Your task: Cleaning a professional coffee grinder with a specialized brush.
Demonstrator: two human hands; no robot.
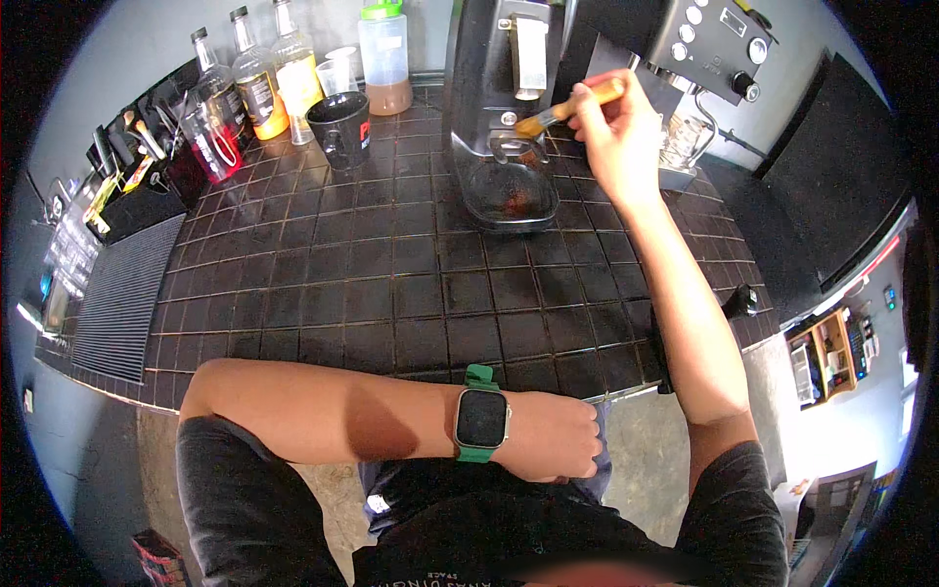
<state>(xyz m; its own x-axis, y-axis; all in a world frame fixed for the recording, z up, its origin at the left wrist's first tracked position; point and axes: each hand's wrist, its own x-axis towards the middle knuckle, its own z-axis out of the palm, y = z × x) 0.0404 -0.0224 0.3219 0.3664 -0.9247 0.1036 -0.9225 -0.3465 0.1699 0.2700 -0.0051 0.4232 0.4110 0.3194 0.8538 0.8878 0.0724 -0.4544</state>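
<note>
My right hand (623, 121) grips the wooden handle of a brush (568, 110), its bristles close to the front of a black coffee grinder (477, 81), just above the metal fork. Brown coffee grounds (517, 202) lie in the grinder's black catch tray (477, 213) below, and a little more sticks under the fork. My left hand (554, 438) rests curled in front of my body at the counter's near edge, knuckles to the right; nothing shows in it. A green-strapped smartwatch (482, 418) is on that wrist.
On the tiled counter (352, 271), a black mug (341, 136), syrup bottles (257, 95) and a green-lidded jug (385, 66) stand back left. A ribbed mat (128, 301) and a utensil holder (147, 205) are far left. An espresso machine (704, 51) stands right of the grinder.
</note>
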